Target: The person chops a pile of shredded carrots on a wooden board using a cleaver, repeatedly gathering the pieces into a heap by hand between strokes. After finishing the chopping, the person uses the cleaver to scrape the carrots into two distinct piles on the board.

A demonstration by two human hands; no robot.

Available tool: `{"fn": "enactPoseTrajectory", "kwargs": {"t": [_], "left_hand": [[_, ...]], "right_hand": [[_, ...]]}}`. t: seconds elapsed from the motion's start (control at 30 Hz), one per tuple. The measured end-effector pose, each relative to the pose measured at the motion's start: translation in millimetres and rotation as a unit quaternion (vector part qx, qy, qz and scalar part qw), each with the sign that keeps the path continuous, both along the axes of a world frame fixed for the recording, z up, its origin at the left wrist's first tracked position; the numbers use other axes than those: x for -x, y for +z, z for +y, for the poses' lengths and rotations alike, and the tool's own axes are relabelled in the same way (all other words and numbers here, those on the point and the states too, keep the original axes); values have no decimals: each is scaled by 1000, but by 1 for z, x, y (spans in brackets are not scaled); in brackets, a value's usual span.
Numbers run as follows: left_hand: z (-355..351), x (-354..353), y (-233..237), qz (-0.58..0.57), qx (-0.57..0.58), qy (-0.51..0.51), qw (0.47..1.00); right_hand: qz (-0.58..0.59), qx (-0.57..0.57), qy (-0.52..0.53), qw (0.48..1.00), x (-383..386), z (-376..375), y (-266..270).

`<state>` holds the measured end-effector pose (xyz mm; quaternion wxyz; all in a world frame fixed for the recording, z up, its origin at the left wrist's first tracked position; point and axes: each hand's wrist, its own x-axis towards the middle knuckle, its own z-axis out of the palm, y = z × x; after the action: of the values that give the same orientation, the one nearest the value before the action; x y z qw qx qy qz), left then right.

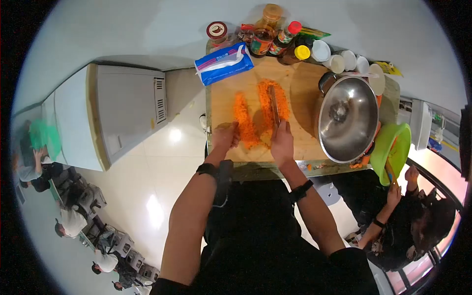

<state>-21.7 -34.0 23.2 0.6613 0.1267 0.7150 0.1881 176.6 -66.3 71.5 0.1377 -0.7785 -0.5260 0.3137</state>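
A tissue pack [223,73] lies over the far left corner of the board [305,142], likely pushed there to stay dry and out of the blade's way. On the board the chopped carrot forms two heaps — the left heap [243,118] left of the board's middle, the right heap [283,101] about at its middle — perhaps so that one lot stays apart from the other. Beyond the board's far edge crowd the bottles [262,38] and, farther right, the cups [348,60], seemingly set back to leave the board for cutting. The pan [344,118] stands at the board's right end, beside the heaps, and a green basin [403,140] is right of the board, with a co-worker's hand [395,194] by it.

The left hand [225,137] is low at the board's left side, knuckles up and fingers bent, close by the left heap; whether it pinches anything I cannot tell. The right hand [282,142], near the board's front edge, is wrapped round the handle of the knife [274,103], wrist in line with the forearm — the blade points away from the body, into the right heap, a grip that seems suited to steady chopping.
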Motion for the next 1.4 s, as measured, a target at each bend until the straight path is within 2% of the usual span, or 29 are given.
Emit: {"fn": "enactPoseTrajectory", "kwargs": {"t": [0.1, 0.17, 0.27, 0.33, 0.4, 0.47, 0.53, 0.57, 0.6, 0.9, 0.93, 0.97, 1.0, 1.03, 1.07, 1.1, 1.13, 1.2, 1.23, 1.3, 1.4], "left_hand": [[4, -1, 0, 36, 24, -50, 998], [3, 1, -2, 21, 6, -53, 998], [2, 6, -2, 18, -28, -71, 997], [3, 3, -7, 23, -44, -87, 995], [2, 4, -8, -21, -8, -62, 998], [4, 2, 1, 0, -1, -63, 998], [6, 1, 3, 21, 4, -66, 998], [6, 3, -1, 21, 10, -92, 996], [6, 4, -6, 22, 16, -117, 993], [0, 4, -22, 28, -9, -117, 993], [-6, 11, -54, 28, -10, -121, 992], [-19, 21, -110, 25, -7, -135, 991], [-26, 26, -140, 21, -3, -148, 989], [-21, 22, -115, 23, -5, -150, 988], [-11, 14, -66, -4, 1, -107, 994], [-4, 10, -37, -30, 8, -63, 998], [-3, 11, -41, -30, 9, -63, 997], [-3, 10, -47, -25, 31, -96, 995], [-5, 9, -47, -27, 32, -94, 995], [-6, 10, -47, -43, 39, -50, 997], [-6, 10, -48, 13, 0, -86, 996]], "right_hand": [[-3, -3, -8, 1000, 0, 3, 1], [-2, -14, -6, 1000, -7, 7, 1], [64, -11, -3, 998, -21, 11, -1], [-10, 47, 20, 999, -24, 9, 27], [-31, 53, 29, 998, -20, -4, 44], [-48, 55, 43, 996, -16, -17, 48], [-73, 107, 115, 985, -18, -32, 45], [-107, 85, 172, 976, -24, -45, 27], [-107, 85, 173, 975, -23, -49, 22], [-73, 152, 94, 981, -23, -50, 3], [-45, 98, 112, 988, -30, -49, 1], [-18, 43, 130, 990, -38, -48, 0], [-17, 41, 126, 991, -46, -45, 1], [-36, 43, 186, 981, -55, -40, 3], [-55, 44, 246, 967, -59, -36, 8], [-37, 13, 213, 976, -56, -34, 23], [-36, 14, 212, 976, -53, -34, 28], [-67, 147, 214, 963, -52, -39, 32], [-68, 149, 215, 963, -52, -45, 31], [-81, 48, 294, 951, -51, -57, 22], [-52, 72, 237, 967, -47, -61, 10]]}}
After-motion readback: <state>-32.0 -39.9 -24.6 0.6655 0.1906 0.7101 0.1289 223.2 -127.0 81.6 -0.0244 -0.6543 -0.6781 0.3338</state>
